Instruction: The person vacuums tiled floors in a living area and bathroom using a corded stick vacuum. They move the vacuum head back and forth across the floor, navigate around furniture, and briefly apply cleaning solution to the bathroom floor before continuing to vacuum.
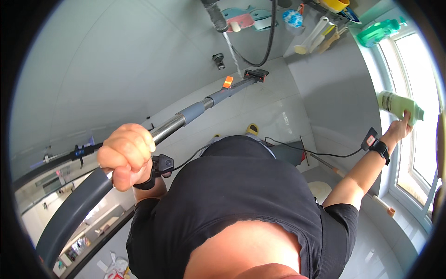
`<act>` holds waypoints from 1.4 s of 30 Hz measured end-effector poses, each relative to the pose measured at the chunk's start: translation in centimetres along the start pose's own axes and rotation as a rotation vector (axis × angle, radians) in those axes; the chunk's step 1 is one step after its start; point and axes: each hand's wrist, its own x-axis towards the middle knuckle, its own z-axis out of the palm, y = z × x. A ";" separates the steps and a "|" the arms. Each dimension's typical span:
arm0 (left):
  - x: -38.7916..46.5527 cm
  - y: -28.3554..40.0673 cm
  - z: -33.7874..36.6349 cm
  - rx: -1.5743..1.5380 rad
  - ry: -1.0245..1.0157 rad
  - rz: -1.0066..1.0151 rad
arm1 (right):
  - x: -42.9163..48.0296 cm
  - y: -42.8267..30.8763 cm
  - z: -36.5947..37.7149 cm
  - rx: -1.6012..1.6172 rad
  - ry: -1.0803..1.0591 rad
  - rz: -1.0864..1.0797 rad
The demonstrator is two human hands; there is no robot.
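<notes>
At left, my left hand (pixel 125 153) is closed around the steel section of a long telescopic mop handle (pixel 169 129). Its grey grip curves down to the lower left. The handle slants away to a dark mop head (pixel 256 75) near the wall, with an orange clip (pixel 228 82) just short of it. Water (pixel 232 52) streams from a dark spout (pixel 216 17) down towards the head. Far right, by the window, my right hand (pixel 400 129) has hold of a pale green plastic bottle (pixel 400 106) near its capped end. Both wrists wear black straps with cabled devices.
A dark hose (pixel 271 38) loops beside the spout. Fish-shaped soap holders (pixel 244 21) and hanging brushes (pixel 313 36) line the wall. A green pump bottle (pixel 378 33) stands by the window (pixel 411 69). Below are a dustpan (pixel 287 153), a pole (pixel 381 204) and my yellow slipper (pixel 252 129).
</notes>
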 end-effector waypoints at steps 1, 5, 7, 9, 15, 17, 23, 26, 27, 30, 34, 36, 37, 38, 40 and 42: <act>0.1 0.6 -0.2 0.037 -0.018 -0.017 | -0.3 0.1 -0.6 0.032 0.038 0.015; -0.6 3.1 -0.5 0.107 -0.028 0.000 | -1.2 -0.3 -1.7 -0.085 0.124 -0.039; -1.4 4.7 -0.6 0.138 -0.025 0.040 | -1.3 -0.5 -2.2 -0.064 0.117 0.028; -1.9 5.0 -0.9 0.168 -0.020 0.020 | -0.9 -0.4 -2.3 -0.075 0.129 0.081; -2.7 3.6 -1.5 0.156 0.053 0.057 | 1.4 1.3 -3.0 -0.194 0.172 0.186; -3.0 3.5 -1.1 0.111 0.022 0.024 | 2.0 2.1 -3.5 -0.282 0.177 0.220; -3.5 4.4 0.0 0.087 0.059 0.046 | -0.6 1.8 -1.1 -0.563 0.256 0.158; -3.6 4.2 0.3 0.070 0.073 0.028 | -6.4 2.4 7.9 -0.254 -0.109 -0.056; -3.6 4.0 0.4 0.066 0.072 0.031 | -9.2 3.0 11.8 -0.161 -0.390 -0.142; -3.7 3.9 0.4 0.055 0.074 0.021 | -16.4 5.8 24.3 0.171 -0.658 0.386; -3.6 4.0 0.2 0.044 0.069 0.005 | -20.3 8.5 33.8 0.401 -0.503 0.735; -3.5 4.0 -0.2 0.019 0.035 0.015 | -20.0 8.9 35.1 0.218 -0.583 0.796; -3.5 3.9 -0.2 0.068 0.079 0.037 | -19.7 8.8 34.8 0.193 -0.626 0.784; -3.4 3.8 -0.4 0.109 0.153 0.052 | -19.7 8.5 34.4 0.058 -0.635 0.779; -3.3 3.7 -0.5 0.310 0.336 0.114 | -20.6 7.1 32.9 -0.087 -0.658 0.618; -3.0 3.7 -0.4 0.323 0.626 0.134 | -22.5 4.7 31.5 -0.106 -0.660 0.366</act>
